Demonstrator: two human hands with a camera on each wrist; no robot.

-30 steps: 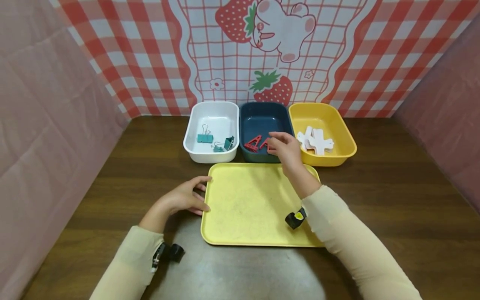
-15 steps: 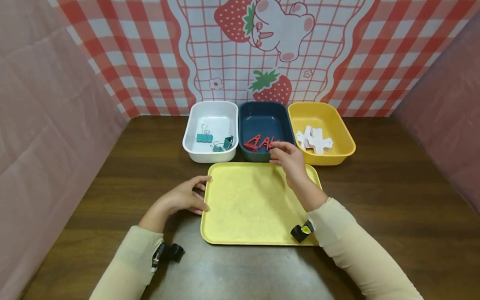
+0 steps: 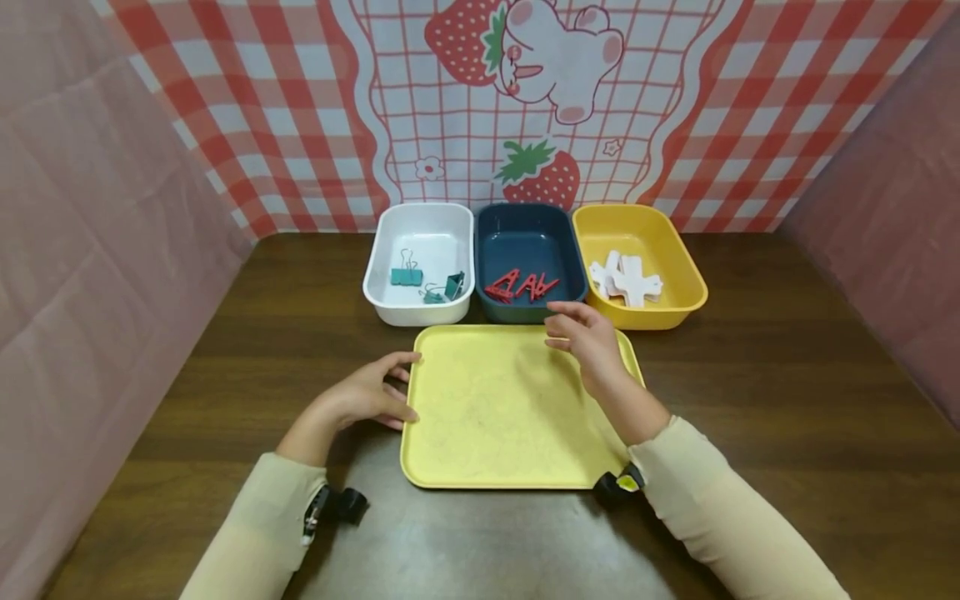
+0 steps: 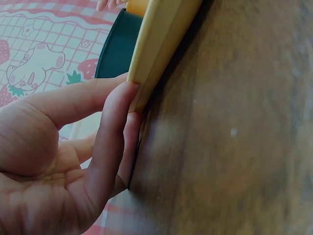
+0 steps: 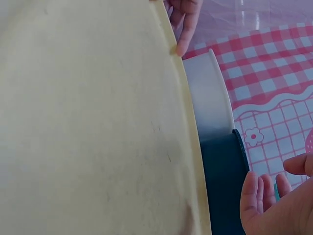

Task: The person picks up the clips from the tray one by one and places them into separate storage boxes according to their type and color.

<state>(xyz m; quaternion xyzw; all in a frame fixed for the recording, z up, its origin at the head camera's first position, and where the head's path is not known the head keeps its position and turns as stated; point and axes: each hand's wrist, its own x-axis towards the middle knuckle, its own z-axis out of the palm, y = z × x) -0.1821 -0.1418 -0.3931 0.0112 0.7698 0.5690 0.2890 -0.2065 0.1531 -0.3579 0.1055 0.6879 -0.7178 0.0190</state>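
My left hand [image 3: 367, 394] is at the left rim of a yellow tray [image 3: 480, 392], its thumb and forefinger touching the rim apart from each other. The left wrist view shows the thumb [image 4: 115, 117] right against the tray's edge. Over the tray's back right part is my right hand [image 3: 588, 342], holding nothing, its fingers loosely bent and separate. Just beyond its fingertips, several red clothespins [image 3: 534, 287] lie in the front of a dark blue bin [image 3: 529, 246]. In the right wrist view the right hand [image 5: 279, 203] appears at the lower right, beside the blue bin.
Left of the blue bin stands a white bin [image 3: 427, 231] with several teal binder clips [image 3: 407, 277]. A yellow bin [image 3: 663, 250] on the right holds white cross-shaped pieces [image 3: 632, 282]. The bins stand side by side behind the tray, before a red-checked cloth [image 3: 300, 125].
My right hand has drawn back from over the blue bin toward me, to above the tray. The red clothespins in the bin are now uncovered. My left hand has stayed at the tray's rim.
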